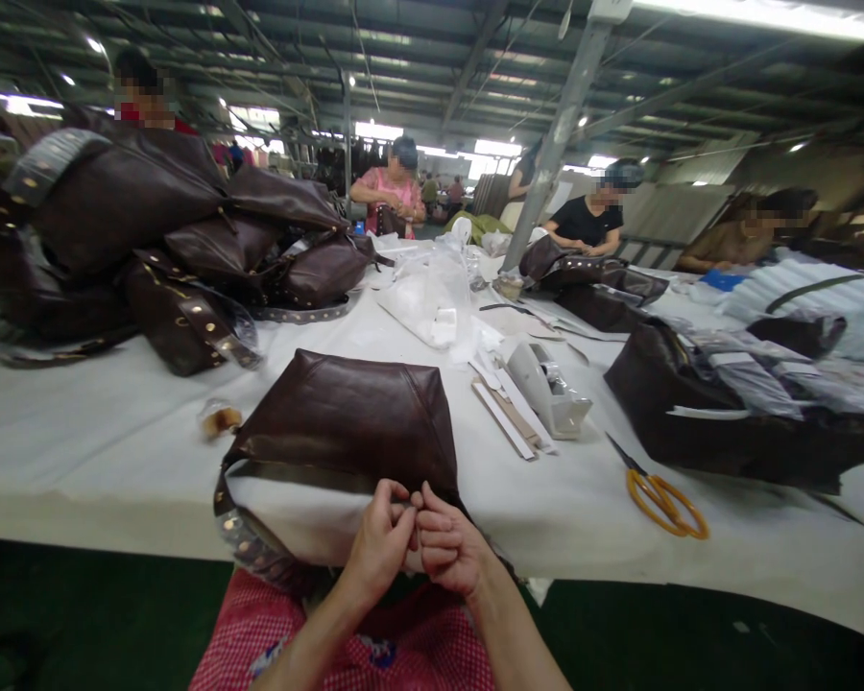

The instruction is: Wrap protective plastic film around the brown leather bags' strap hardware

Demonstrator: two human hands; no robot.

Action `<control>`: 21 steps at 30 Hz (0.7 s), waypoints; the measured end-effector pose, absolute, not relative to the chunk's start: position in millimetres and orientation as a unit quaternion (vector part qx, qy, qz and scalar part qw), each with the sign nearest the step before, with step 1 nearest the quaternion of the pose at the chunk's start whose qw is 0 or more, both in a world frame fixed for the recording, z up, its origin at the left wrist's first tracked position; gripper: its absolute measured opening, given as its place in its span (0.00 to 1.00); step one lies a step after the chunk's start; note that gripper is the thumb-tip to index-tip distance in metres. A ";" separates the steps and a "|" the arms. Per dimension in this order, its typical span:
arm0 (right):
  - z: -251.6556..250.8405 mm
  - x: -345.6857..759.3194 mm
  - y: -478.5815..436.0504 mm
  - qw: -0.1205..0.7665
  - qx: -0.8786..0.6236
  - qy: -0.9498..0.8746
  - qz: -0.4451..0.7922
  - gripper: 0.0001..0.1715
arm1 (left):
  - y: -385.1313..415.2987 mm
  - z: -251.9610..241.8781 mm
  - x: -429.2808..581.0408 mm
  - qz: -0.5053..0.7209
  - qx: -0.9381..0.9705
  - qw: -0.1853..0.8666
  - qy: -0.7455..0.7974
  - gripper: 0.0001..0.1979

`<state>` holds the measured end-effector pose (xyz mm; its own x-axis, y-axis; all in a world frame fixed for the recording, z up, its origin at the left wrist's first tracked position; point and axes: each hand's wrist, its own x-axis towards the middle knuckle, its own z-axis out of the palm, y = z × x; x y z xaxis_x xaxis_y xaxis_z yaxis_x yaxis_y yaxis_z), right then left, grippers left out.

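A dark brown leather bag [352, 413] lies on the white-covered table in front of me. Its studded strap [249, 533] hangs over the near edge on the left, partly wrapped in clear plastic. My left hand [385, 537] and my right hand [446, 542] meet at the bag's near edge, toward its right corner. Both have their fingers curled and pinched together, fingertips almost touching. Whatever lies between the fingertips is too small to make out.
Scissors with orange handles [666, 501] lie to the right, near a tape dispenser [547, 389] and white strips [504, 417]. Brown bags [130, 202] are heaped at the left; another large dark bag [734, 413] stands at the right. Several people work across the table.
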<state>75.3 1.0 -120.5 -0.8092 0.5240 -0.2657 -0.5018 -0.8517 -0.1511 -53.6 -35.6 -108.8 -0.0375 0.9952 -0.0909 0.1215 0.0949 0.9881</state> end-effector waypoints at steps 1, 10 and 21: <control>-119.8 74.8 -0.1 0.274 -0.170 -0.053 0.945 0.14 | -36.5 -108.1 -53.6 0.454 0.509 0.466 0.563 0.07; -134.2 70.4 -20.2 0.420 -0.304 -0.183 0.835 0.25 | -33.7 -110.7 -49.0 0.465 0.410 0.578 0.530 0.19; -122.4 54.0 -17.9 0.422 -0.406 -0.235 0.775 0.32 | -42.4 -103.8 -54.4 0.425 0.462 0.577 0.522 0.12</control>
<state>54.0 -17.9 -122.4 -0.3131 0.8459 -0.4317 -0.4634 -0.5328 -0.7081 -54.4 -42.4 -103.8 0.0937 0.9734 -0.2093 -0.0090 0.2111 0.9774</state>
